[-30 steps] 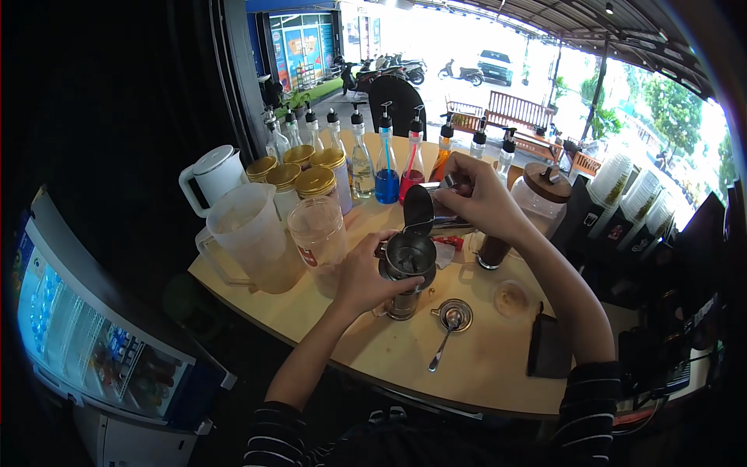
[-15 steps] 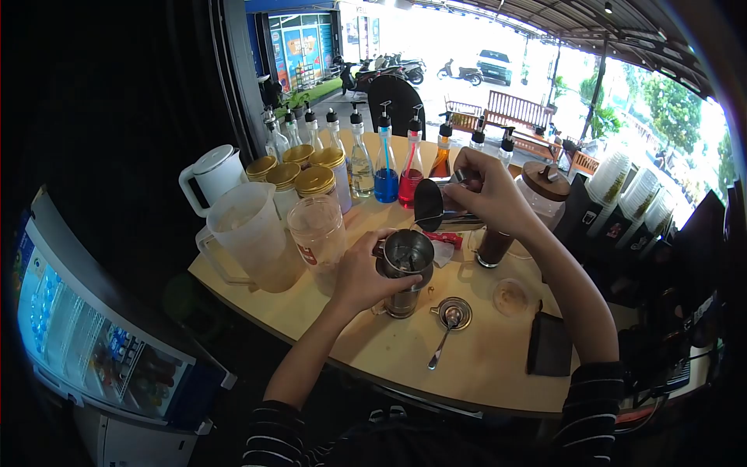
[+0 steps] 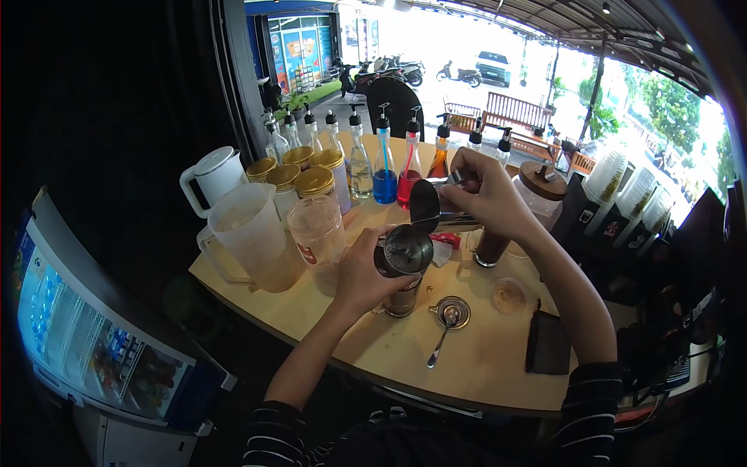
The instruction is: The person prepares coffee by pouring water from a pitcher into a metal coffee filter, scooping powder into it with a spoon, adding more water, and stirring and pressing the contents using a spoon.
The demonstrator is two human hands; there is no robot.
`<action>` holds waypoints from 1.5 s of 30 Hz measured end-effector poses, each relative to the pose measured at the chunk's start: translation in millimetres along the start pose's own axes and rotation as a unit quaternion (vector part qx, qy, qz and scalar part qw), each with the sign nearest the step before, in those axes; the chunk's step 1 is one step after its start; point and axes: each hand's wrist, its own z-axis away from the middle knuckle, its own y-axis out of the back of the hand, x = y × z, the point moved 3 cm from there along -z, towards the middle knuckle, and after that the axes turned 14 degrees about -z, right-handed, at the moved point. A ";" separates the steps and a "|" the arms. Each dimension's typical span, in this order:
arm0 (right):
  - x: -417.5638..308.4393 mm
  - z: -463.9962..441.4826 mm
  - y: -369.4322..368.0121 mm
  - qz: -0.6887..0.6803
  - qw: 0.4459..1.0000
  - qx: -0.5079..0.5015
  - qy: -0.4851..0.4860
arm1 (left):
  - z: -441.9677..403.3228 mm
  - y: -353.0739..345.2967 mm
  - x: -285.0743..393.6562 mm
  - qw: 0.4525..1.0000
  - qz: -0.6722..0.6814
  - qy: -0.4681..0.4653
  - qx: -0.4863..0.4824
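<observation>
My left hand [image 3: 367, 268] is wrapped round a small metal cup [image 3: 408, 251], which is tilted above a glass [image 3: 402, 300] on the table. Liquid shows inside the cup. My right hand [image 3: 490, 194] grips the handle of a metal kettle [image 3: 459, 219]; its dark lid [image 3: 424, 204] stands raised beside the cup. Whether anything is flowing from the kettle is too small to tell. Nearer the table's front edge, a spoon [image 3: 439, 346] rests in a small metal strainer [image 3: 453, 312]. Behind my right wrist is a glass of dark liquid [image 3: 489, 249].
On the table [image 3: 373, 350] stand a plastic pitcher [image 3: 253, 237], a clear jar [image 3: 317, 241], gold-lidded jars [image 3: 315, 181] and several pump bottles [image 3: 385, 175]. To the right are a round lid [image 3: 510, 296], a black pouch [image 3: 548, 342] and stacked cups [image 3: 607, 175].
The metal cup in my left hand has tipped over from nearly level to a clear tilt. My right hand, with the kettle, has shifted slightly, and the raised lid has moved right.
</observation>
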 end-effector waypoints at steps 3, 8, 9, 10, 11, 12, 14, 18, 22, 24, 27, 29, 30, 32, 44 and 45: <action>-4.8 1.4 -5.6 -0.018 1.000 -0.006 -0.006 | 0.5 1.3 5.4 1.000 0.000 -0.008 0.006; -15.4 6.5 -12.7 -0.074 0.996 -0.040 -0.013 | 0.2 3.7 9.0 0.999 -0.031 -0.026 0.015; -16.8 7.4 -12.4 -0.074 0.996 -0.040 -0.013 | 0.1 3.1 8.0 0.999 -0.041 -0.024 0.012; -17.4 8.2 -12.3 -0.071 0.996 -0.045 -0.025 | 0.0 2.6 7.0 0.998 -0.051 -0.021 0.010; -17.3 9.0 -12.2 -0.069 0.996 -0.050 -0.037 | -0.2 2.4 6.5 0.998 -0.051 -0.021 0.010; -17.4 9.8 -11.9 -0.069 0.996 -0.051 -0.037 | -0.5 2.2 6.0 0.998 -0.055 -0.020 0.010; -17.2 12.0 -11.6 -0.079 0.995 -0.054 -0.041 | -1.1 1.8 4.9 0.998 -0.059 -0.019 0.010; -22.2 17.9 -7.4 -0.083 0.994 -0.053 -0.049 | -2.4 2.9 2.5 0.995 -0.092 -0.034 0.020; -17.2 21.9 1.5 -0.042 0.997 -0.051 -0.051 | -3.1 5.7 1.9 0.993 -0.111 -0.043 0.024; -16.4 23.3 5.2 -0.033 0.997 -0.047 -0.047 | -3.6 7.8 3.4 0.990 -0.125 -0.050 0.027; -15.9 24.5 8.2 -0.015 0.997 -0.045 -0.053 | -3.1 11.2 6.5 0.986 -0.153 -0.066 0.030; -16.7 25.3 9.4 -0.013 0.998 -0.032 -0.059 | -3.2 13.0 9.6 0.983 -0.166 -0.075 0.031; -16.3 25.0 9.4 -0.013 0.998 -0.032 -0.059 | -3.6 14.3 11.8 0.981 -0.175 -0.079 0.040; -14.2 24.1 9.9 -0.012 0.999 -0.015 -0.043 | -4.1 16.2 14.2 0.978 -0.185 -0.084 0.049; 1.2 12.4 10.7 0.041 0.999 0.012 0.005 | -6.3 18.4 15.1 0.983 -0.181 -0.030 -0.017; 3.5 12.0 9.1 0.041 0.999 0.012 0.005 | -6.2 18.0 14.5 0.983 -0.178 -0.029 -0.016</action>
